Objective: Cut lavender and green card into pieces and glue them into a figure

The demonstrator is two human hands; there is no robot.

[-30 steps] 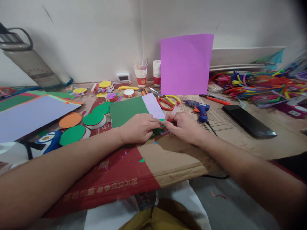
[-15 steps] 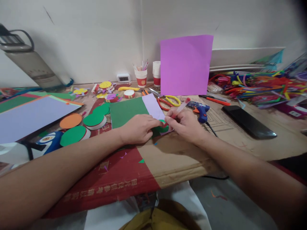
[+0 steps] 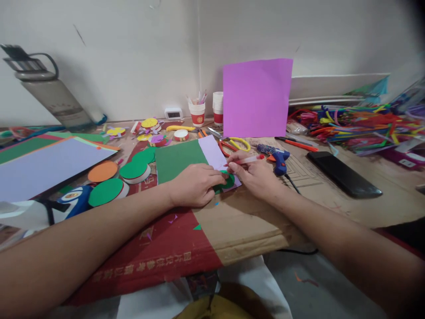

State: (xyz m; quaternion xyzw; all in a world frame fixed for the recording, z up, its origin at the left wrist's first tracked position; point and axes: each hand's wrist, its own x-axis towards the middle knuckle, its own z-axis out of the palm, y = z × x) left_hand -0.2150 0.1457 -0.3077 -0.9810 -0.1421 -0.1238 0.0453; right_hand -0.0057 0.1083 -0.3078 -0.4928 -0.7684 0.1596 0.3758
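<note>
Green paper disc pinned flat under the fingers of the left hand, on the near corner of a lilac sheet. Red-capped pen pinched in the closed fingers of the right hand, lying nearly level, long axis left to right, tip toward the disc, cap toward the blue glue gun. One dark green sheet just left of the lilac one. Three more green discs and one orange disc farther left. Two pairs of scissors, one red-handled, one yellow-handled, behind the hands. One black phone to the right, one upright purple sheet against the pale wall, pile of coloured pipe cleaners beyond. Flattened brown and red cardboard as the work surface.
</note>
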